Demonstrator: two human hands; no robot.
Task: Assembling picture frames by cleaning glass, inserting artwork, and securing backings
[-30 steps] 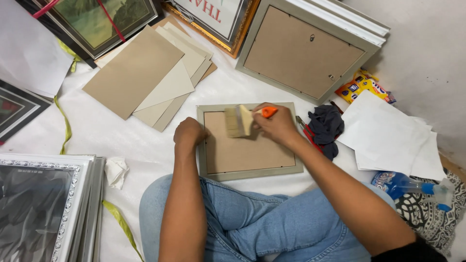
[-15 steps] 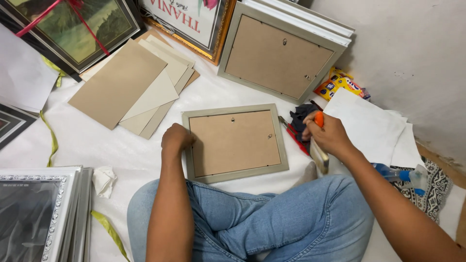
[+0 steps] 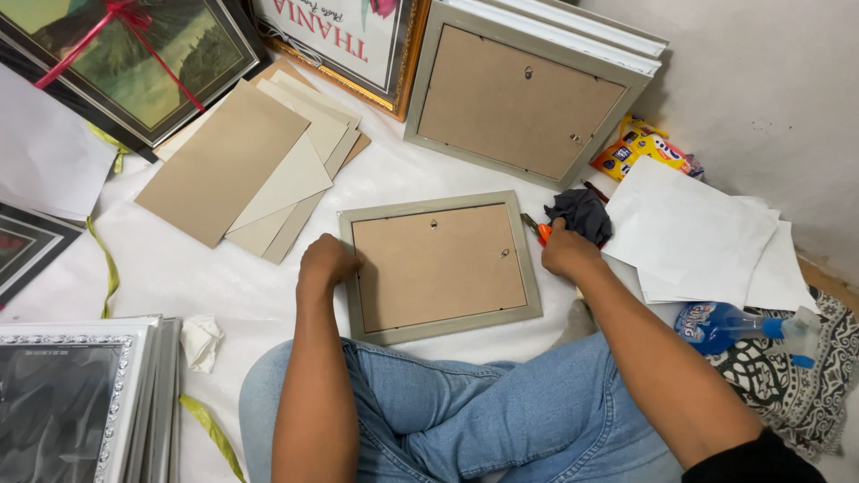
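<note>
Head view, looking straight down: the person sits cross-legged in blue jeans [image 3: 483,411] on a white sheet [image 3: 224,277] spread over the floor. Dead centre lies the small grey picture frame [image 3: 438,266], face down, brown backing board up, right in front of the knees.

The left hand [image 3: 327,266] sits at the frame's left edge, fingers curled under and pressed together against the rail, touching it. So the frame lies immediately to the right of that grip.

Over on the other side, the right hand [image 3: 565,252] is off the frame, just beside its upper right corner. Its grip is closed around an orange-handled tool [image 3: 540,231], only the orange end and a bit of metal poking out toward the frame; how tightly the fingers wrap it cannot be made out. The frame lies just left of this hand, close but apart.

Touching the right knuckles from above: a dark grey rag [image 3: 582,215]. Beyond that, a loose pile of white paper sheets [image 3: 693,237], and a blue spray bottle [image 3: 729,326] near the right forearm.

Above the small frame, a larger grey frame [image 3: 523,103] leans back side out. To the upper left, a fan of cardboard backing boards [image 3: 246,165].
</note>
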